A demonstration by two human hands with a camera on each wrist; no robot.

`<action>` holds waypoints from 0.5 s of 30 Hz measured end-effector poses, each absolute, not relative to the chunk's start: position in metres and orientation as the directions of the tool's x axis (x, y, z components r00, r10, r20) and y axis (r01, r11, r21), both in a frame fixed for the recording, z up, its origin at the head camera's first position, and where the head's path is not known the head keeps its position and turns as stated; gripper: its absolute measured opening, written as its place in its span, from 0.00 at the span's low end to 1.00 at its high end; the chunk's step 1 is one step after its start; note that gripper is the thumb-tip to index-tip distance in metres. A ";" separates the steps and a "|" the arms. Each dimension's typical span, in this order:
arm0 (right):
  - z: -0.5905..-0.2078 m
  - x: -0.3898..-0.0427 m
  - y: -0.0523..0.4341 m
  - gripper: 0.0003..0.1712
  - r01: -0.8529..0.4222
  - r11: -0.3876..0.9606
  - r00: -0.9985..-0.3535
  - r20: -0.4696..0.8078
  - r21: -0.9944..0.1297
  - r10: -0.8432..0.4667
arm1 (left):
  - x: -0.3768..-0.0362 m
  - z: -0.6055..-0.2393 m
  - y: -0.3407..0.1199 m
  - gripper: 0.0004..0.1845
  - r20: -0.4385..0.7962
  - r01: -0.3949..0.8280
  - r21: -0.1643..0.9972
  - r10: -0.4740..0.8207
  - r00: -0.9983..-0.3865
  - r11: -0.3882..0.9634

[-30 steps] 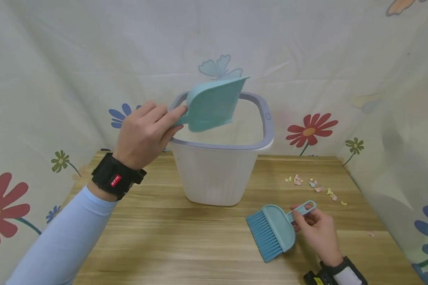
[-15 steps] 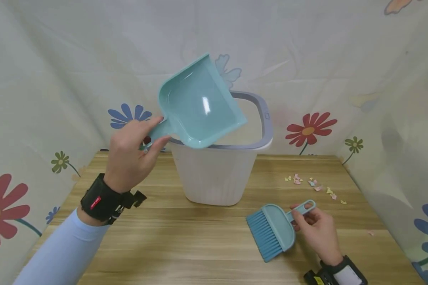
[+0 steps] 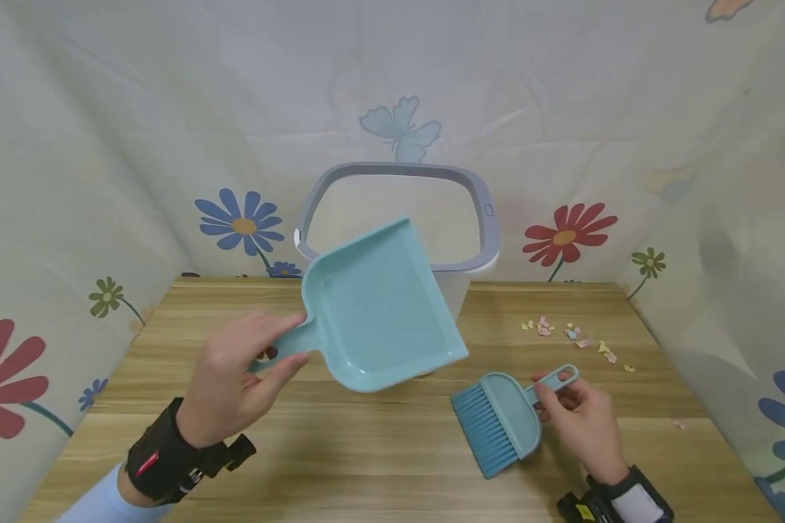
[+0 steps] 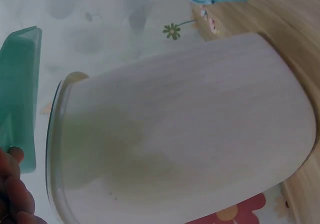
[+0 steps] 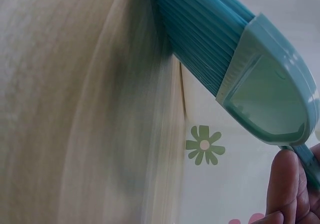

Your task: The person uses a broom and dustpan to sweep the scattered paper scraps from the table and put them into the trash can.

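While the right hand [image 3: 582, 421] pinches the hand brush [image 3: 500, 421] by its handle, bristles on the wooden table [image 3: 366, 465], the left hand's [image 3: 235, 385] curled fingers hold the empty dustpan [image 3: 382, 305] level above it — white bin [image 3: 484, 232] behind, paper scraps [image 3: 578, 341] far right.

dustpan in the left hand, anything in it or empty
Empty. In the head view the dustpan faces up and its teal inside is bare; the paper scraps lie on the table.

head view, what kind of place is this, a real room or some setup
Probably a staged tabletop setup, not a lived-in room: a wooden table hemmed in by flower-print cloth, with only a white bin, a dustpan, a brush and paper scraps.
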State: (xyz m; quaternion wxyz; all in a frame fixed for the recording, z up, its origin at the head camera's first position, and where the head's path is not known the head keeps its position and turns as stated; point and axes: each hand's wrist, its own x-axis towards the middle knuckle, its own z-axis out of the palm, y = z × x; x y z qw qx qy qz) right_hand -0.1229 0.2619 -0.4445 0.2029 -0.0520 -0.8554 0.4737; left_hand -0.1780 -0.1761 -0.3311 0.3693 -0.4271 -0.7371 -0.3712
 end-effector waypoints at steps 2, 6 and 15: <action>-0.445 -0.123 0.262 0.07 -0.105 0.543 -0.912 0.299 -0.833 0.282 | -0.170 -0.343 -0.177 0.25 0.839 0.903 0.269 0.379 -0.390 0.335; -0.445 -0.124 0.262 0.07 -0.108 0.545 -0.911 0.303 -0.831 0.281 | -0.158 -0.370 -0.178 0.20 0.781 0.890 0.342 0.434 -0.448 0.303; -0.445 -0.124 0.265 0.07 -0.096 0.548 -0.911 0.295 -0.831 0.288 | -0.150 -0.426 -0.180 0.23 0.617 0.832 0.486 0.568 -0.544 0.269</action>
